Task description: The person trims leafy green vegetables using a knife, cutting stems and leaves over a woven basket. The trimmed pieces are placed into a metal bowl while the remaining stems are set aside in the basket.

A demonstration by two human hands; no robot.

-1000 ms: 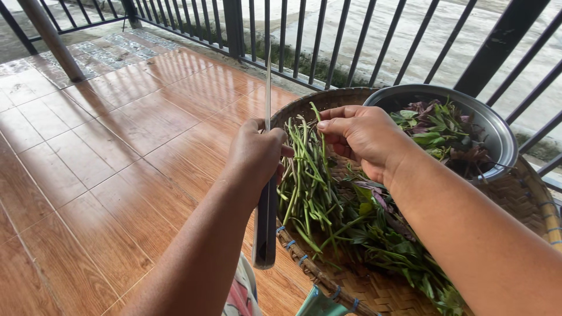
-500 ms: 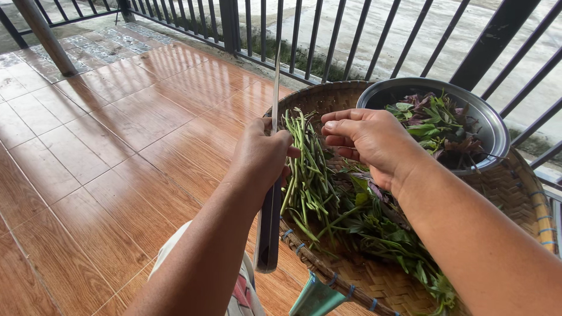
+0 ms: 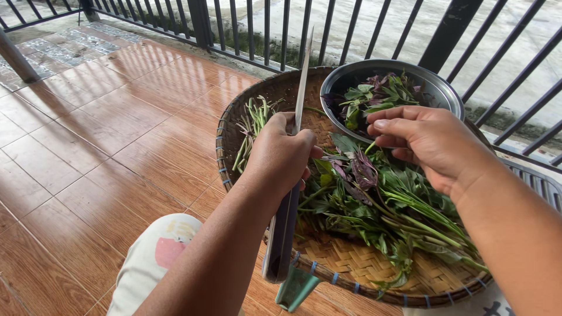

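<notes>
My left hand (image 3: 281,155) is closed around a long knife (image 3: 301,88), its thin blade pointing up and away and its dark handle (image 3: 281,240) hanging below my fist. It hovers over the left part of a round woven tray (image 3: 225,140). My right hand (image 3: 430,143) floats above a heap of green and purple leafy stalks (image 3: 386,205) on the tray, fingers loosely curled and nothing in them. A small pile of bare green stems (image 3: 252,123) lies at the tray's far left.
A metal bowl (image 3: 448,93) with picked green and purple leaves rests on the tray's far side. Black railing bars (image 3: 266,29) stand just behind it. Brown floor tiles (image 3: 105,134) spread to the left. My cloth-covered knee (image 3: 155,254) and a teal object (image 3: 295,289) sit near the tray's front edge.
My right hand has drawn away from the green stems, moved right over the leafy heap and is now empty. The stems lie at the tray's left. The knife stays in my left hand.
</notes>
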